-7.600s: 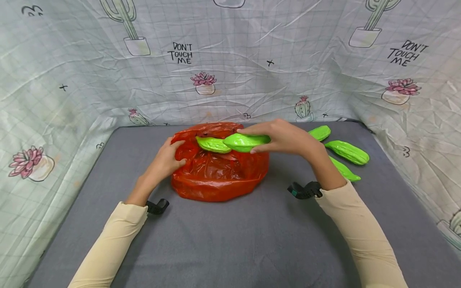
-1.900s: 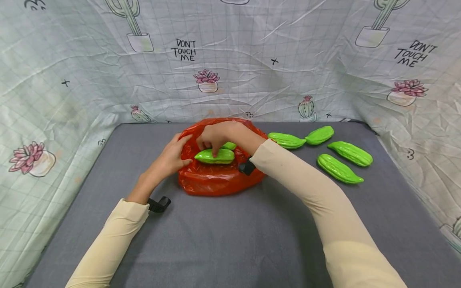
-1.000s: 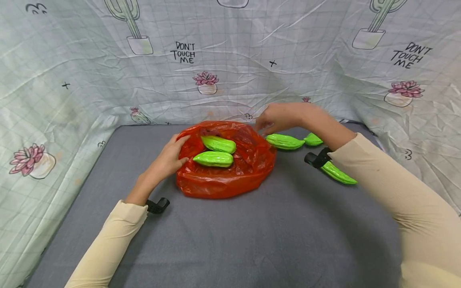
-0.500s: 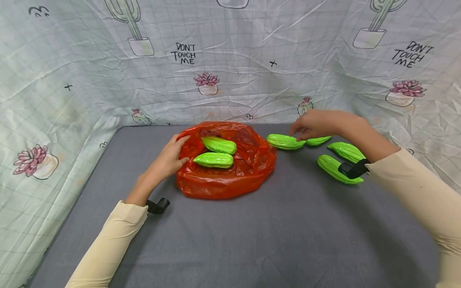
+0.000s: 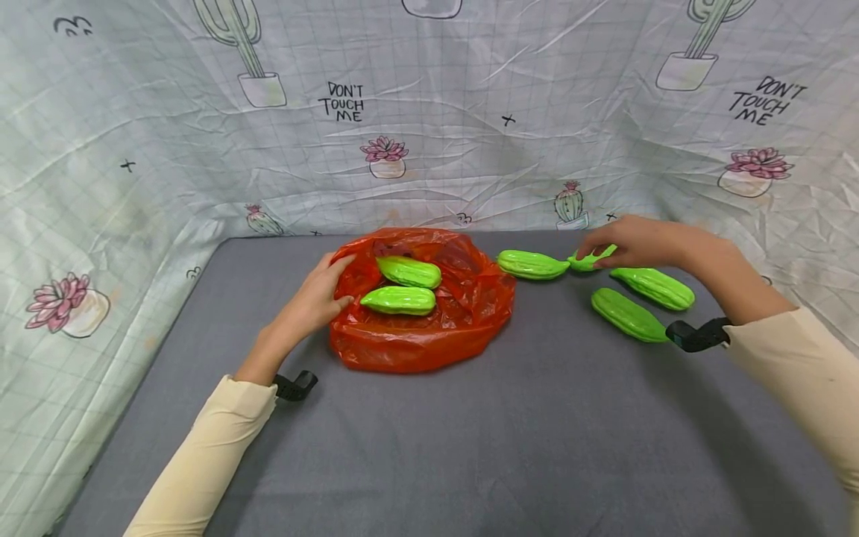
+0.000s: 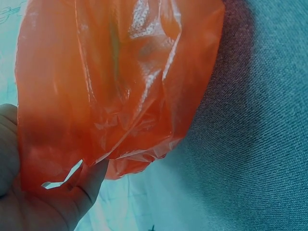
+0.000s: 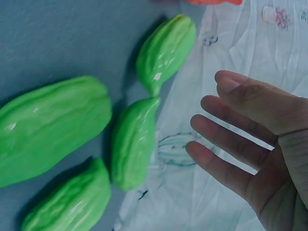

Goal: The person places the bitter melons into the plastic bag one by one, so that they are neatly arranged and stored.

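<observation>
My left hand (image 5: 312, 294) grips the left rim of an open red plastic bag (image 5: 409, 350), its thumb on the inner side. In the left wrist view, the bag's film (image 6: 125, 96) passes between thumb and fingers. Two glossy, ridged green gourds (image 5: 400, 300) lie side by side inside the bag. My right hand (image 5: 631, 240) hangs over a gourd (image 5: 590, 261) at the back right, partly covering it in the head view. The right wrist view shows that hand (image 7: 245, 130) with fingers spread and nothing between them, beside the gourd (image 7: 134, 144).
Three more green gourds lie on the grey cloth: one right of the bag (image 5: 532, 265), one farther right (image 5: 654, 289) and one nearer (image 5: 628, 315). A printed curtain (image 5: 443, 164) hangs behind and at both sides of the table (image 5: 429, 455).
My right hand, earlier carrying a gourd to the bag, released it there beside the other one. It has since withdrawn and moved right over the loose gourds. My left hand stays at the rim.
</observation>
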The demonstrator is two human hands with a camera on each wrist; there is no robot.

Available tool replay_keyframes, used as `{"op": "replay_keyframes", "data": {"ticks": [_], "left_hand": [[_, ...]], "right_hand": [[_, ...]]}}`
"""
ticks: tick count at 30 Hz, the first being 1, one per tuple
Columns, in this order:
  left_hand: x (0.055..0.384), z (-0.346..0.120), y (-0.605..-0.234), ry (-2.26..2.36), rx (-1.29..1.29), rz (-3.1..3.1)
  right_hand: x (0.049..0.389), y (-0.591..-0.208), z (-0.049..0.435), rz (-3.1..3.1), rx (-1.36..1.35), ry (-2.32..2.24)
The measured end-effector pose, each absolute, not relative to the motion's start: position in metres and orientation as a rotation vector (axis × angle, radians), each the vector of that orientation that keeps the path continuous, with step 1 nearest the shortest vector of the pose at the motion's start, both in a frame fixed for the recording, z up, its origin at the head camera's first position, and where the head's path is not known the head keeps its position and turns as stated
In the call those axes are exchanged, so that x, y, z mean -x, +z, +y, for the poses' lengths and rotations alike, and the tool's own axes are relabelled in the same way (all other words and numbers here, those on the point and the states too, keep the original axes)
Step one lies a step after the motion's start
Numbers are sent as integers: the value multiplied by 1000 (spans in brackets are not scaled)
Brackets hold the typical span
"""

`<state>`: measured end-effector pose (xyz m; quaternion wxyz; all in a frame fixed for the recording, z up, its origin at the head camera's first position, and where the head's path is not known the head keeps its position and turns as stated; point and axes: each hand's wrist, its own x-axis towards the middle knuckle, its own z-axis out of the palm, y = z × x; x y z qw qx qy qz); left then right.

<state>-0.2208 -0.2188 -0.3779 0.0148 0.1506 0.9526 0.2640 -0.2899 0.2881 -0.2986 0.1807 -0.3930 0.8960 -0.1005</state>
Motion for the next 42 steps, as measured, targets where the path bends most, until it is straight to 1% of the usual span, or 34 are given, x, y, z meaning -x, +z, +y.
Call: {"op": "replay_keyframes", "data": {"ticks": [12,20,27,35,42], "left_hand": [[222,-217,-379,812,-482,2960],[222,-218,-381,812,-489,2959],[222,-217,-381,801,-506,2965],[221,-218,-381,805,-476,2954],[221,-219,-381,797,-463,2953]], "right_hand": [[302,-323,322,2617,1078,-288],[313,-337,347,2654,956,-269],[320,-345,351,2691,919,-294],[333,-353,347,2724,947,-307],[345,-358,344,2710,896,-291]]}}
